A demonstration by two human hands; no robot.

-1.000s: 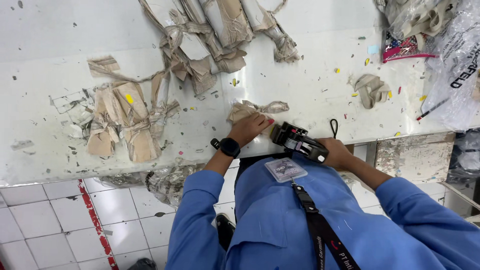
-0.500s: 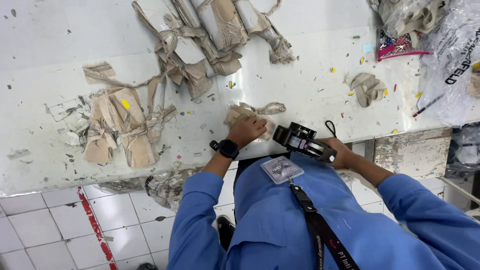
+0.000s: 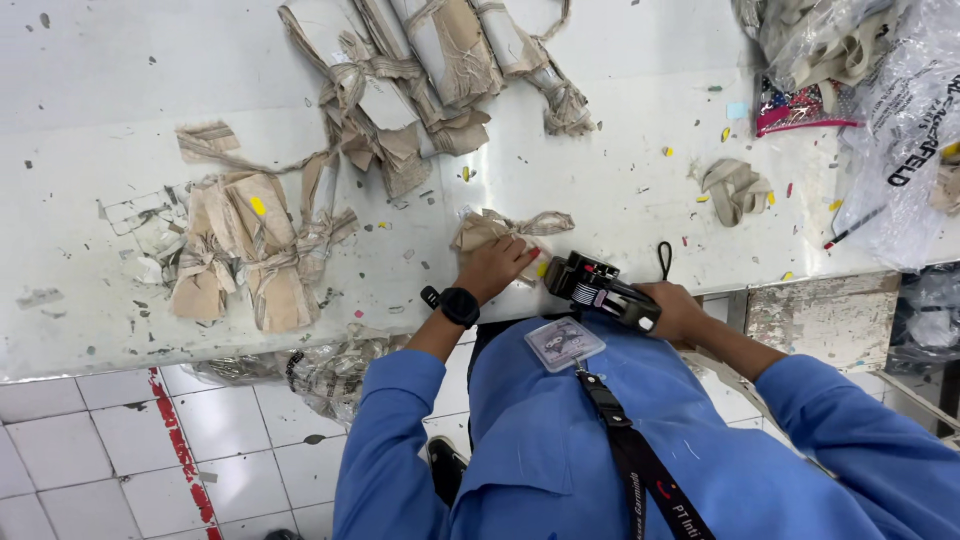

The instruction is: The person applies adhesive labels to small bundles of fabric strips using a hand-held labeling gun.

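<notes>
At the near edge of the scuffed white table (image 3: 620,190), left hand (image 3: 497,268) lies flat on a small tan fabric bundle tied with a cloth strip (image 3: 505,230), fingers pressed together and pinning it down. Black wristwatch (image 3: 460,306) on that wrist, blue sleeve behind it. Right hand (image 3: 675,310) is wrapped around the grip of a black handheld label gun (image 3: 600,288), fingers closed on it; its nose sits just beside the bundle, touching or nearly so, cannot tell which. Further left on the table, a heap of similar tied tan bundles (image 3: 250,255); at the far side, larger rolled bundles (image 3: 420,70). Clear plastic bags (image 3: 900,130) at the right end. A clear badge holder on a black lanyard (image 3: 565,343) hangs at the chest.
</notes>
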